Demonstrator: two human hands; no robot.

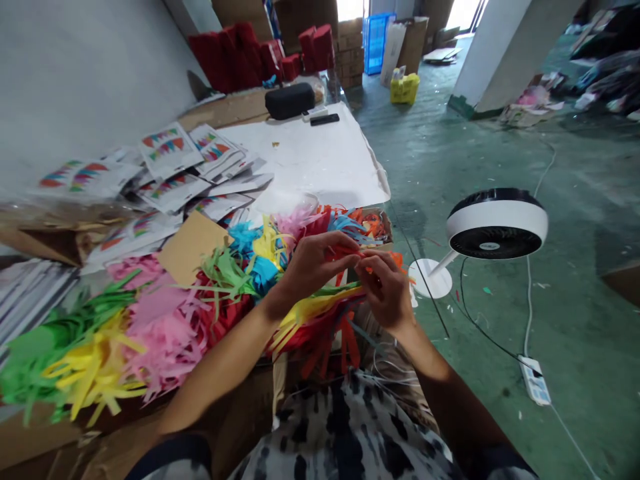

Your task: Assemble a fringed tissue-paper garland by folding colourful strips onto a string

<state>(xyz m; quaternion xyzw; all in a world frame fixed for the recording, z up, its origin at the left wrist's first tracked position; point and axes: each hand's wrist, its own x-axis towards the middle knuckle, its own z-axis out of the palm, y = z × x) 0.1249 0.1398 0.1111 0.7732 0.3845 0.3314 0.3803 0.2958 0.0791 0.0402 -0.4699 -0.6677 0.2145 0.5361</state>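
Note:
My left hand (313, 263) is closed on a bundle of fringed paper tassels (320, 320), red, orange and yellow, that hangs down over my lap. My right hand (385, 287) pinches orange strips (397, 261) at the top of the same bundle, its fingers pressed together right against my left hand. Both hands work at the near right corner of the table, in front of a heap of blue, yellow, pink and orange tassels (280, 240).
Pink, green and yellow tassels (125, 340) cover the table's near left. Printed packets (170, 167) lie behind them, beside a white sheet (310, 157) with a black case (290, 100). On the green floor at right stand a white fan (495, 230) and a power strip (535, 380).

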